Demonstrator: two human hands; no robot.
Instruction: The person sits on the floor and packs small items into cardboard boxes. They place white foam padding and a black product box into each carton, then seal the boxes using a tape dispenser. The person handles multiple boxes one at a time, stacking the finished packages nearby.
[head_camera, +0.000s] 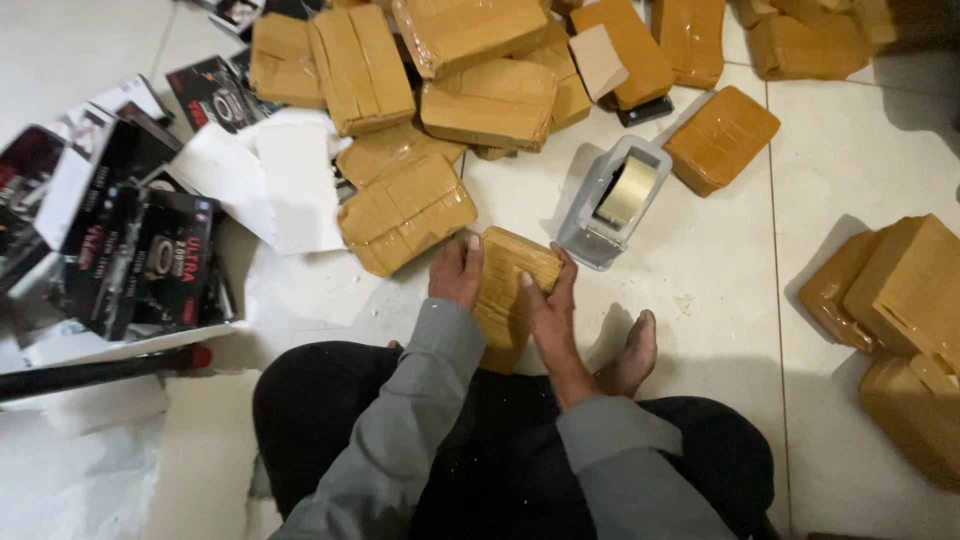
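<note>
I sit cross-legged on a tiled floor. A brown tape-wrapped parcel (506, 290) lies in front of my legs. My left hand (456, 272) presses on its left edge and my right hand (548, 300) grips its right edge, thumbs lying across its top. A grey tape dispenser (617, 200) with a roll of brown tape stands just beyond the parcel, to the right. Another wrapped parcel (405, 213) lies close by at the upper left of my hands.
Several brown wrapped parcels (490, 100) are heaped at the back, one (720, 138) lies apart, more (905, 300) sit at the right. Black printed boxes (150, 260) are stacked at the left beside white foam sheets (290, 185). My bare foot (630, 355) rests on the tiles.
</note>
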